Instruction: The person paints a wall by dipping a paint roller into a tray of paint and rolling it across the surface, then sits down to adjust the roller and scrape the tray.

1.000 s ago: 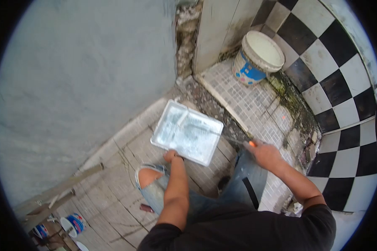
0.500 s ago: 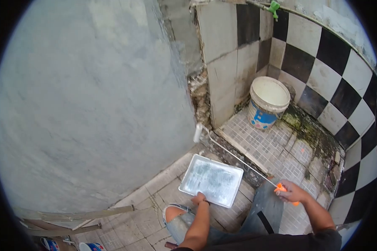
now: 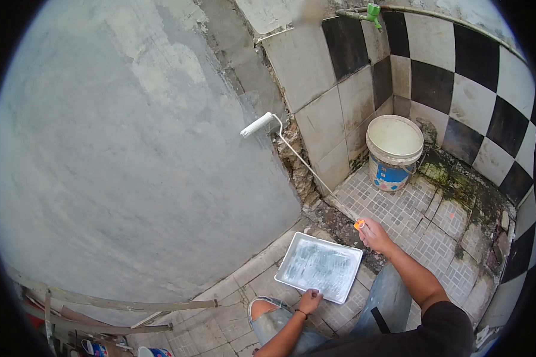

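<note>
My right hand (image 3: 374, 235) is closed around the orange handle of a paint roller (image 3: 257, 124). The roller's long thin wire frame reaches up and left, and its white sleeve is at the grey plastered wall (image 3: 143, 172), close to the broken edge. On the tiled floor before my knees lies a white paint tray (image 3: 294, 237), its bed streaked with white and grey paint. My left hand (image 3: 309, 301) has its fingers curled at the near rim of this tray.
A white bucket with a blue label (image 3: 389, 175) stands in the corner by black-and-white wall tiles (image 3: 432, 87). A green tap (image 3: 373, 13) sticks out above. Wooden boards (image 3: 131, 306) and paint cans (image 3: 153, 352) are at the lower left.
The roller has gone from low by the wall's foot up onto the wall, as my right hand moved forward and left. My left hand stays at the tray's rim. The view has shifted.
</note>
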Demonstrator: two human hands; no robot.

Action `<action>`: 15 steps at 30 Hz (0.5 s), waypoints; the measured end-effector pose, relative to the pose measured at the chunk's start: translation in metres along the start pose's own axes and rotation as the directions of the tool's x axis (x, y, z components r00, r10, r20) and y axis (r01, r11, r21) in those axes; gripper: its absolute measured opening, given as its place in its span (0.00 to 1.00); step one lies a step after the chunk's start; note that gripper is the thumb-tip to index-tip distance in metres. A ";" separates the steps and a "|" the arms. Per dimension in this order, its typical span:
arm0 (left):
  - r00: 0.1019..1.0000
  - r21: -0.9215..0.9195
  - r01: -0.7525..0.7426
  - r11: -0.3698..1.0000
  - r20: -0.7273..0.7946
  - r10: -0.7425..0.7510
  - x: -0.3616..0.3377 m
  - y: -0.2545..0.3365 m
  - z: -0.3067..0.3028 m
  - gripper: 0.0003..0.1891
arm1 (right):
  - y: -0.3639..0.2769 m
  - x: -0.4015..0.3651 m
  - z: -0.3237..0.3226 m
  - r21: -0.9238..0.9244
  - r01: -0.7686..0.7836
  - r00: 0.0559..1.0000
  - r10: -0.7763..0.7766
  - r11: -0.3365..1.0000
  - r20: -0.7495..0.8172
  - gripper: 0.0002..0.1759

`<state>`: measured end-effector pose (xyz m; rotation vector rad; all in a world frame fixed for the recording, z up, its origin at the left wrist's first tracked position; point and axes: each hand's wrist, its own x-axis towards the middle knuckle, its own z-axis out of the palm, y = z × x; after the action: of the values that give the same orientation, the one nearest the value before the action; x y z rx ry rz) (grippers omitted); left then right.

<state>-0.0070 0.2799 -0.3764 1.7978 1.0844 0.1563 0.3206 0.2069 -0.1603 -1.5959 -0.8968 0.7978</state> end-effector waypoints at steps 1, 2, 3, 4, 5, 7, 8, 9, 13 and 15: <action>1.000 0.006 0.001 1.000 -0.009 -0.001 -0.007 0.002 -0.005 0.22 | 0.004 0.003 0.000 0.007 0.006 1.000 -0.006 1.000 0.005 0.19; 0.998 0.091 -0.019 0.996 0.054 0.014 -0.016 0.005 -0.009 0.23 | 0.012 0.009 0.000 0.036 0.012 1.000 -0.013 0.999 0.004 0.20; 0.993 0.175 -0.045 0.984 0.117 0.024 -0.023 0.009 -0.012 0.24 | 0.017 0.016 0.000 0.064 0.021 1.000 -0.021 0.998 0.003 0.20; 0.990 0.245 -0.078 0.966 0.133 0.047 -0.031 0.013 -0.012 0.24 | 0.021 0.021 -0.001 0.070 0.028 1.000 -0.028 0.997 0.007 0.20; 0.991 0.250 -0.076 0.965 0.127 0.046 -0.035 0.012 -0.012 0.24 | 0.025 0.025 -0.001 0.069 0.039 0.999 -0.039 0.997 -0.004 0.20; 0.963 0.287 -0.197 0.937 0.238 0.129 -0.040 0.016 -0.012 0.23 | 0.032 0.032 -0.002 0.069 0.055 0.998 -0.053 0.996 -0.022 0.21; 0.957 0.288 -0.209 0.935 0.258 0.135 -0.041 0.018 -0.012 0.22 | 0.035 0.037 -0.003 0.040 0.079 0.997 -0.078 0.996 -0.027 0.20; 0.957 0.291 -0.211 0.933 0.257 0.136 -0.040 0.018 -0.012 0.22 | 0.033 0.038 -0.005 0.010 0.102 0.994 -0.102 0.995 -0.030 0.20; 0.942 0.308 -0.203 0.930 0.320 0.100 -0.038 0.016 -0.010 0.22 | 0.022 0.050 -0.008 0.037 0.096 0.993 -0.094 0.995 -0.068 0.19; 0.938 0.329 -0.213 0.920 0.333 0.098 -0.033 0.014 -0.009 0.23 | 0.020 0.065 -0.013 -0.039 0.217 0.973 -0.219 0.975 -0.070 0.20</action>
<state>-0.0231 0.2607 -0.3496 2.1528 0.7745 -0.2427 0.3666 0.2544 -0.1799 -1.5127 -1.0149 0.5692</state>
